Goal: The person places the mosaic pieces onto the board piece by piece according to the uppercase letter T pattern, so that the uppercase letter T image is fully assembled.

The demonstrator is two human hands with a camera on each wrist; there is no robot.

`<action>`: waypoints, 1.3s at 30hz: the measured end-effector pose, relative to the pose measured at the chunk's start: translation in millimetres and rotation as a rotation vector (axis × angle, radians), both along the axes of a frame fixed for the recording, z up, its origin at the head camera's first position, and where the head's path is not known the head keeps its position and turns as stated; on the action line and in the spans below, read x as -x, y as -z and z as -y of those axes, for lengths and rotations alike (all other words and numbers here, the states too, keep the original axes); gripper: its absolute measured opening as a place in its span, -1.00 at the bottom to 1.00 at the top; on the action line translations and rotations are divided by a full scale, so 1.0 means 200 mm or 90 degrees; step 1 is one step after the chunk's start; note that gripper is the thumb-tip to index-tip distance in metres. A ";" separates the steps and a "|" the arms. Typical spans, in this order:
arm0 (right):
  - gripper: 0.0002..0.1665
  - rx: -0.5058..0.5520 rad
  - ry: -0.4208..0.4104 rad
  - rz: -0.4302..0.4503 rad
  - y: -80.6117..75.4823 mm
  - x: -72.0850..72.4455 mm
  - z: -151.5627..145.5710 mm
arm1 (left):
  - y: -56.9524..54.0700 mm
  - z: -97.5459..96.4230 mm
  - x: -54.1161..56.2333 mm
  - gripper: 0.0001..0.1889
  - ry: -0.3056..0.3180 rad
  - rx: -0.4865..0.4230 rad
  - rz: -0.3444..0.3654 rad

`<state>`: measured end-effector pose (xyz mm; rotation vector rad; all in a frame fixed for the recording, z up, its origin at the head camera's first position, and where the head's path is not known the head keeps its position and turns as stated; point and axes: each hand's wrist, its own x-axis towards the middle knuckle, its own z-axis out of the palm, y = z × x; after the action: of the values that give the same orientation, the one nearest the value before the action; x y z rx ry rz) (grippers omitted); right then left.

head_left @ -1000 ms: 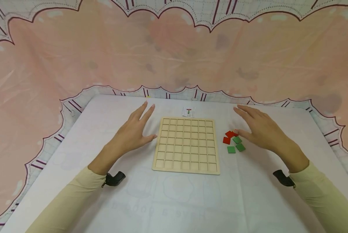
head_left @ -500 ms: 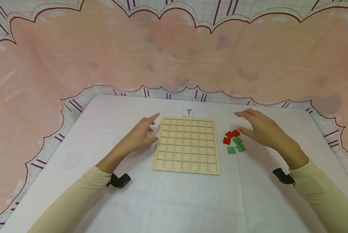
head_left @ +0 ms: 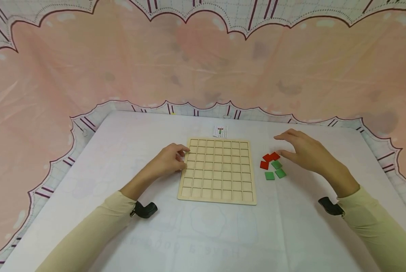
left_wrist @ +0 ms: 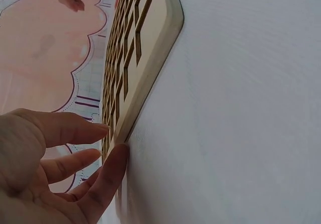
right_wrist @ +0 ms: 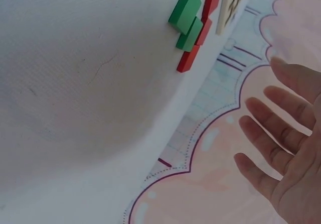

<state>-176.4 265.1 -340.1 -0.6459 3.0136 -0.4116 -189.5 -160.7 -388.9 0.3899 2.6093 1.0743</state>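
A pale wooden board with a grid of square recesses lies flat on the table. At its left edge is my left hand, fingers loosely bent. In the left wrist view, the left hand has its thumb and fingertips right at the board's edge, seemingly touching it. My right hand hovers beside several loose square tiles, holding nothing. The red tiles and green tiles lie right of the board. In the right wrist view, the right hand has its fingers spread, apart from the green tile.
A small printed grid card with a red and green T pattern lies behind the board. White cloth covers the table. A peach patterned cloth rises behind its back edge. Each wrist wears a black camera.
My left hand has moved right and down to the board's left edge, its fingers bending inward. My right hand has drawn back slightly from the tiles. The board and tiles stay put.
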 end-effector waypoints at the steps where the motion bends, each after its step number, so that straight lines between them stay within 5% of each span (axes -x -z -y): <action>1: -0.41 0.000 0.000 0.000 0.00 0.00 0.00 | 0.00 0.00 0.00 -0.43 0.000 0.003 -0.002; 19: -0.53 -0.009 -0.025 0.043 0.07 0.06 -0.02 | 0.01 -0.04 0.03 -0.54 -0.053 0.037 0.007; 31: -0.62 0.011 -0.029 0.132 0.16 0.12 -0.03 | 0.01 -0.05 0.05 -0.56 -0.065 0.029 0.014; 39: -0.71 -0.024 -0.019 0.108 0.18 0.13 -0.02 | 0.02 -0.05 0.03 -0.56 -0.068 0.013 0.011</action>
<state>-202.7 269.4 -375.4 -0.6181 2.8416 -0.3863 -195.7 -151.2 -392.1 0.2383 2.6488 1.0794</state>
